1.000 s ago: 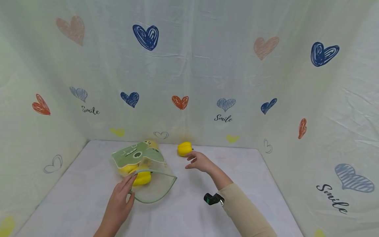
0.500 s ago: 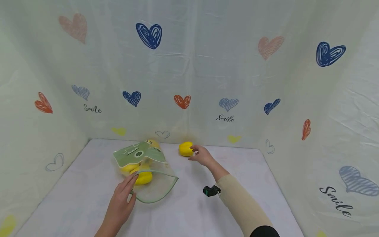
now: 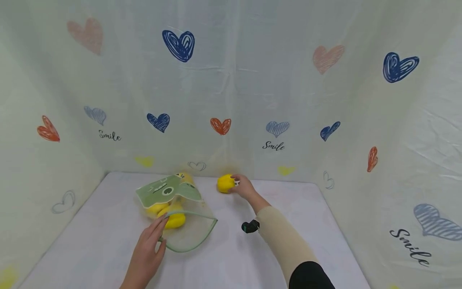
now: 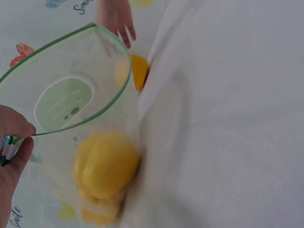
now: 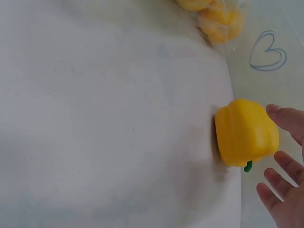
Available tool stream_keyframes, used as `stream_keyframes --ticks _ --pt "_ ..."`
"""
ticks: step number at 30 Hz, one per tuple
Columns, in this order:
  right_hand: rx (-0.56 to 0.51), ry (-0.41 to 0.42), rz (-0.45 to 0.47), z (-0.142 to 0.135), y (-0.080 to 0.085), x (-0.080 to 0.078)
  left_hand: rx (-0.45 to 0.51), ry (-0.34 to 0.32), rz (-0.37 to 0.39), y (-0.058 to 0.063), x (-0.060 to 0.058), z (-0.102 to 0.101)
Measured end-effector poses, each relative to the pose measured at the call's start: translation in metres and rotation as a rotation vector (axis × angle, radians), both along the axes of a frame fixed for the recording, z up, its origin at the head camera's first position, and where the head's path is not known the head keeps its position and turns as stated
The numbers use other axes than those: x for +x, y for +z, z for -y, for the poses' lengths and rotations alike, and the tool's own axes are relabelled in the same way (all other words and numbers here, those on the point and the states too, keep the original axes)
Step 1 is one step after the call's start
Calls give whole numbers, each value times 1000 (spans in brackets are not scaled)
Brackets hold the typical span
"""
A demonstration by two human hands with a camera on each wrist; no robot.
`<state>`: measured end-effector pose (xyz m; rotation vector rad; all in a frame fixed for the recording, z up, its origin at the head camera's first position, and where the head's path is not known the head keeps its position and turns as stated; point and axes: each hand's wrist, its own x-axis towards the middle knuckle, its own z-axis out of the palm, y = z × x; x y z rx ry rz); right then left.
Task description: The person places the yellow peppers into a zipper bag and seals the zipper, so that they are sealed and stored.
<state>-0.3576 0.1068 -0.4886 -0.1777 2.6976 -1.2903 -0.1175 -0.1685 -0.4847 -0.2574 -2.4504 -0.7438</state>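
A clear zip-type bag with a green edge and a green cartoon print (image 3: 155, 193) lies on the left of the table. My left hand (image 3: 144, 252) pinches its rim (image 4: 71, 127) between thumb and fingers, and the mouth gapes wide. Inside are several yellow bell peppers (image 4: 107, 164). One more yellow bell pepper (image 5: 244, 133), with a short green stem, lies alone by the back wall. Close on its right side is my right hand (image 3: 245, 188). In the right wrist view that hand's fingers (image 5: 281, 182) and thumb spread around the pepper without closing on it.
A white cloth covers the table (image 3: 288, 233). Pale sheeting printed with hearts (image 3: 231, 88) rises right behind the lone pepper and along both sides. A small black device (image 3: 250, 226) sticks out from the right wrist.
My right hand has moved forward and left to the lone pepper, its fingers coming around the right side. The left hand and bag have stayed nearly still.
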Motion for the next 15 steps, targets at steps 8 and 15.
stream_keyframes --ticks 8,15 --pt "52 -8 -26 5 -9 -10 4 -8 -16 -2 2 -2" --pt "72 13 -25 9 -12 -18 -5 23 4 0 3 -3"
